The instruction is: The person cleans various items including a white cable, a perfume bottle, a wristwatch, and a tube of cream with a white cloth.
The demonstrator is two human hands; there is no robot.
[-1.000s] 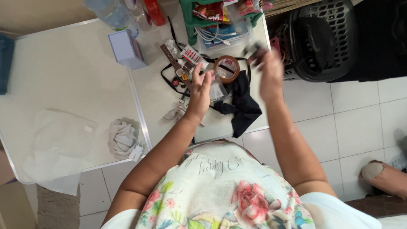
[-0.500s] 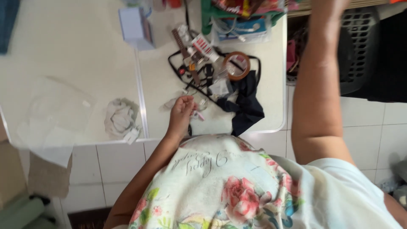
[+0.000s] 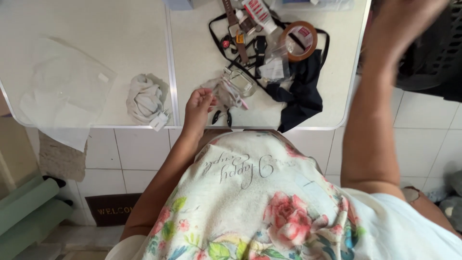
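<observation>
Resting at the near edge of the white table (image 3: 96, 29), the left hand (image 3: 198, 107) is loosely curled, its fingertips touching a crumpled clear plastic bag (image 3: 226, 91). The bag lies with its long axis running from the hand toward the table's far right, and a small glass bottle (image 3: 239, 81) shows through it. The right hand (image 3: 409, 21) is raised off the table's right side, blurred; whether it grips anything cannot be told. Beyond the bag lie a tape roll (image 3: 299, 41), black straps, and a black cloth (image 3: 301, 96). A grey cloth bundle (image 3: 144, 98) sits left of the hand.
</observation>
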